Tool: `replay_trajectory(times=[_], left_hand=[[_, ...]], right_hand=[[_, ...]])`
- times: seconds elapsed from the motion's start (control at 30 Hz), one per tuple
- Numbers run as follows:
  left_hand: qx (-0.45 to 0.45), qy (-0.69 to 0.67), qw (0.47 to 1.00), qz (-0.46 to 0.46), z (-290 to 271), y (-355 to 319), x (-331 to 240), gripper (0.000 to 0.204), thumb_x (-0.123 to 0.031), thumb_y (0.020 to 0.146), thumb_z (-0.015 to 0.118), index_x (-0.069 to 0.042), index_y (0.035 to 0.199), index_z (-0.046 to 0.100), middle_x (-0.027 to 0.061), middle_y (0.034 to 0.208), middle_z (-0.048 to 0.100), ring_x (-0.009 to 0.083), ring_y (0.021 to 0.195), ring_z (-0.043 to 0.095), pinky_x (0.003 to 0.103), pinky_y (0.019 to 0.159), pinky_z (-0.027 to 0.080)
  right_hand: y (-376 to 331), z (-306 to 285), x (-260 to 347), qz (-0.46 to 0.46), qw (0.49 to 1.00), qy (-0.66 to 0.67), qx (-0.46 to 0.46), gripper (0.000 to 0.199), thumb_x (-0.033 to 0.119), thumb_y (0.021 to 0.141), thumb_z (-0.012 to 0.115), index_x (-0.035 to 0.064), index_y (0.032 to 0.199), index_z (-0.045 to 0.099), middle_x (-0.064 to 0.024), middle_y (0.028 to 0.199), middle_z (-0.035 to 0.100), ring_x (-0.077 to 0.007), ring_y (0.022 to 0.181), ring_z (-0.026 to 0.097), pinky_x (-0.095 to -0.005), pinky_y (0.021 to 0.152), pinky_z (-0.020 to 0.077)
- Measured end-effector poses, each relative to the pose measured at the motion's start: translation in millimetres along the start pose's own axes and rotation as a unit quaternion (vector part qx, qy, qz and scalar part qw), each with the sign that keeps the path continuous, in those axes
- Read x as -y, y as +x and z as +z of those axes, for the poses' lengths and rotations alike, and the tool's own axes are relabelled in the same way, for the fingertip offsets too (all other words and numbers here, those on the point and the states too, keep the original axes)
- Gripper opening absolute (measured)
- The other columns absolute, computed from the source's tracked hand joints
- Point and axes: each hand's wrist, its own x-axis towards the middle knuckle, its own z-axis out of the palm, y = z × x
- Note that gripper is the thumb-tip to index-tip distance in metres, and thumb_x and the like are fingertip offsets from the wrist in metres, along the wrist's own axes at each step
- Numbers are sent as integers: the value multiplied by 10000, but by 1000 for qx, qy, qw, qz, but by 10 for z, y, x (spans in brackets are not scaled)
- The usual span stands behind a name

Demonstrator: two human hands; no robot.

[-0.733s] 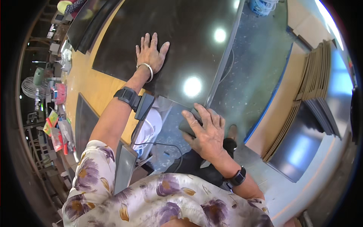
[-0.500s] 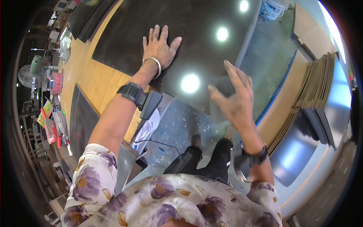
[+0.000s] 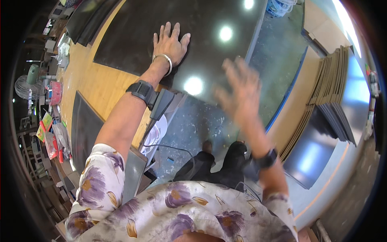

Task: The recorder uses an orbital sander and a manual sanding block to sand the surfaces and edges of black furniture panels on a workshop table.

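My left hand (image 3: pixel 170 43) lies flat with spread fingers on a large glossy black panel (image 3: pixel 209 24) that rests on a wooden workbench (image 3: pixel 92 80). A silver bangle sits at that wrist and a black device is strapped to the forearm. My right hand (image 3: pixel 240 92) is raised in the air near the panel's right edge, blurred, fingers apart and holding nothing. A black band is on the right wrist.
A second dark panel (image 3: pixel 84 129) lies on the bench at the left. Stacked dark and cardboard-coloured sheets (image 3: pixel 334 92) lean at the right. The speckled grey floor (image 3: pixel 193 129) shows below, with my shoes. A small fan (image 3: pixel 28 82) and clutter stand at the far left.
My right hand has lifted from down by my legs and swung up and to the right, toward the panel's edge. The left hand stays flat on the panel.
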Motion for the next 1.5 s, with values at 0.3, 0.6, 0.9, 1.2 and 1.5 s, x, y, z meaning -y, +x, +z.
replay_trajectory(times=[0.3, 0.6, 0.9, 1.2, 1.5], left_hand=[[5, -18, 1000, 10, -6, -4, -3, 609, -491, 915, 331, -112, 1390, 298, 144, 1456, 232, 278, 1360, 177, 434, 1112, 129], [10, -33, 999, 10, -29, -13, -5, 616, -491, 913, 329, -110, 1395, 287, 140, 1463, 213, 267, 1367, 159, 424, 1119, 111], [20, -46, 999, 14, -40, 60, -4, 624, -477, 908, 332, -86, 1393, 285, 156, 1465, 204, 284, 1367, 155, 435, 1118, 98], [4, -44, 999, 20, 1, 79, 5, 625, -480, 904, 342, -88, 1389, 296, 155, 1459, 221, 283, 1367, 157, 433, 1118, 104], [-2, -21, 1000, 12, 13, 90, 3, 615, -503, 906, 349, -125, 1388, 305, 124, 1461, 233, 259, 1360, 185, 422, 1113, 129]], right_hand=[[-20, 139, 10, 31, 997, -8, -76, 567, 313, 688, 723, 153, 1204, 552, -167, 1278, 464, -366, 1146, 430, -474, 963, 337], [128, 80, 144, 47, 994, -47, -82, 514, 320, 703, 706, 149, 1170, 578, -162, 1260, 475, -353, 1135, 436, -456, 940, 354], [356, 154, -42, 87, 990, -3, -108, 585, 278, 646, 762, 173, 1189, 572, -153, 1242, 472, -351, 1117, 445, -462, 944, 350], [312, 171, 4, 79, 988, -20, -133, 518, 238, 679, 734, 150, 1165, 581, -151, 1226, 479, -343, 1123, 434, -449, 932, 352], [262, 165, -58, 88, 982, 64, -155, 529, 242, 670, 740, 150, 1167, 583, -181, 1222, 475, -355, 1097, 450, -455, 931, 352]])
